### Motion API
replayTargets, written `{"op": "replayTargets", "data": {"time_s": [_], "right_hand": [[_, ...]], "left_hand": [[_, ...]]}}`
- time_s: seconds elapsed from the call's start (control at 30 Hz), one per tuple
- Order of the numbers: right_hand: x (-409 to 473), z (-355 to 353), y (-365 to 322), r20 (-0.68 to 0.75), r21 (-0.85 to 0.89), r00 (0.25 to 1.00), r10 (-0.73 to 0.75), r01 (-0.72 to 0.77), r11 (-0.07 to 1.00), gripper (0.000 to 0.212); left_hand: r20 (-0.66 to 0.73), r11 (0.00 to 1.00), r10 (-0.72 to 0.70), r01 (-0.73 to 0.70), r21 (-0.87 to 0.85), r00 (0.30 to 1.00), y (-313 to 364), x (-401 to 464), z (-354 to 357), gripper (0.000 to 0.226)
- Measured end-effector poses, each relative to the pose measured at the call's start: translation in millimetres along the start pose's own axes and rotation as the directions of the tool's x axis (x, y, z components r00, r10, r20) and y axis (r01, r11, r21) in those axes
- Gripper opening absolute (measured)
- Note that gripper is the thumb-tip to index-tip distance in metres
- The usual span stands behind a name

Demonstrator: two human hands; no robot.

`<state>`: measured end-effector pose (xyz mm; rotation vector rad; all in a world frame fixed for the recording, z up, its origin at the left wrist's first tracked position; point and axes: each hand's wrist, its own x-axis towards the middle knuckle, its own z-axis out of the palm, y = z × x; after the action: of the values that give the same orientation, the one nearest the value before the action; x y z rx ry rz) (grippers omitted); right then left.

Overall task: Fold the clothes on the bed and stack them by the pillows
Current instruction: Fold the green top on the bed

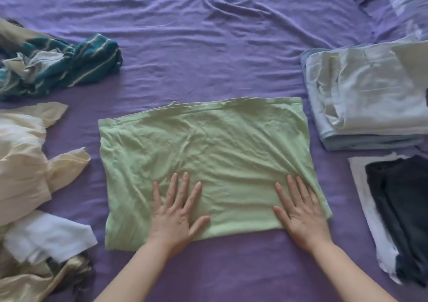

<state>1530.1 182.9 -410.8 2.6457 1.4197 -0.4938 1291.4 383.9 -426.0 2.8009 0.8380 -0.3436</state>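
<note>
A purple sheet [208, 58] fills the whole view as the ground under everything else. Its far middle part is the most rumpled, with a knot of short, crossing ridges [222, 7] that fan outward. Farther down, long shallow folds [190, 44] run across from side to side. Toward the near edge the cloth lies flatter and smoother [222, 269], with only faint ripples. The fabric looks paler at the far end and a deeper violet close by.

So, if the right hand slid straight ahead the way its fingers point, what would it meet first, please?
The right hand would cross the green garment, then bare purple sheet; the folded pale stack seems off to its right.
</note>
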Motion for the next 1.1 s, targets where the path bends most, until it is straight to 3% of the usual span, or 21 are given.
{"op": "replayTargets", "data": {"time_s": [0.07, 0.17, 0.23, 0.3, 0.43, 0.53, 0.63, 0.67, 0.73, 0.8, 0.83, 0.87, 0.9, 0.97, 1.03, 1.1], "right_hand": [[-1.9, -4.9, 4.1, -0.03, -0.006, 0.999, 0.015, -0.015, 1.0, 0.063], [1.9, -15.1, 15.1, -0.096, 0.065, 0.973, 0.208, -0.202, 0.977, 0.056], [2.3, -20.6, 27.5, -0.05, 0.154, 0.954, 0.295, -0.284, 0.946, 0.058], [2.4, -25.4, 35.8, -0.015, 0.231, 0.956, 0.292, -0.281, 0.932, 0.07], [7.6, -41.1, 35.7, 0.033, 0.464, 0.95, 0.312, -0.291, 0.837, 0.073], [14.7, -56.2, 27.4, 0.034, 0.624, 0.954, 0.298, -0.253, 0.74, 0.065], [22.4, -75.2, 8.7, -0.025, 0.75, 0.961, 0.274, -0.163, 0.641, 0.057], [25.5, -81.5, 2.2, -0.013, 0.783, 0.971, 0.238, -0.138, 0.606, 0.055], [33.4, -94.3, -7.0, 0.084, 0.87, 0.99, 0.112, -0.128, 0.476, 0.052], [42.8, -106.2, -11.3, 0.227, 0.938, 0.973, -0.039, -0.208, 0.277, 0.045], [47.6, -110.1, -13.0, 0.271, 0.938, 0.957, -0.105, -0.237, 0.255, 0.041], [53.5, -112.4, -13.8, 0.274, 0.917, 0.949, -0.157, -0.208, 0.339, 0.039], [61.9, -113.8, -13.2, 0.242, 0.848, 0.952, -0.187, -0.114, 0.518, 0.041], [85.4, -113.7, -10.5, 0.118, 0.503, 0.959, -0.258, 0.167, 0.848, 0.052], [108.0, -116.5, -15.1, 0.101, 0.184, 0.915, -0.392, 0.37, 0.911, 0.072], [127.8, -119.2, -27.4, 0.26, 0.107, 0.84, -0.477, 0.466, 0.878, 0.081]], "left_hand": [[0.018, 0.999, 0.046, -0.046, -0.019, 0.999, 23.3, 4.5, -6.9, 0.077], [0.074, 0.99, 0.131, -0.126, -0.065, 0.989, 74.7, 17.3, -13.6, 0.071], [0.102, 0.992, 0.097, -0.088, -0.089, 0.99, 109.8, 29.6, -15.8, 0.067], [0.121, 0.992, 0.066, -0.051, -0.118, 0.99, 139.1, 42.3, -14.2, 0.065], [0.102, 0.944, -0.026, 0.059, -0.325, 0.994, 175.1, 57.4, -19.6, 0.055], [0.047, 0.834, 0.013, 0.015, -0.552, 0.999, 183.5, 58.2, -32.4, 0.059], [0.056, 0.504, 0.115, -0.009, -0.863, 0.992, 196.9, 55.1, -53.4, 0.075], [0.077, 0.413, 0.088, 0.034, -0.91, 0.993, 200.0, 54.7, -57.5, 0.083], [0.151, 0.355, -0.101, 0.177, -0.918, 0.983, 200.7, 57.9, -62.4, 0.093], [0.159, 0.334, -0.388, 0.3, -0.894, 0.908, 190.6, 64.6, -68.7, 0.072], [0.121, 0.32, -0.506, 0.316, -0.893, 0.854, 181.6, 68.1, -72.0, 0.048], [0.099, 0.322, -0.569, 0.333, -0.886, 0.816, 171.5, 71.3, -76.2, 0.025], [0.099, 0.339, -0.587, 0.355, -0.871, 0.803, 161.4, 75.2, -80.6, 0.011], [0.102, 0.4, -0.556, 0.373, -0.837, 0.825, 141.1, 80.7, -84.8, 0.009], [0.078, 0.436, -0.491, 0.323, -0.84, 0.867, 124.1, 80.9, -91.6, 0.01], [0.039, 0.46, -0.423, 0.252, -0.852, 0.905, 109.0, 78.6, -97.0, 0.011]]}}
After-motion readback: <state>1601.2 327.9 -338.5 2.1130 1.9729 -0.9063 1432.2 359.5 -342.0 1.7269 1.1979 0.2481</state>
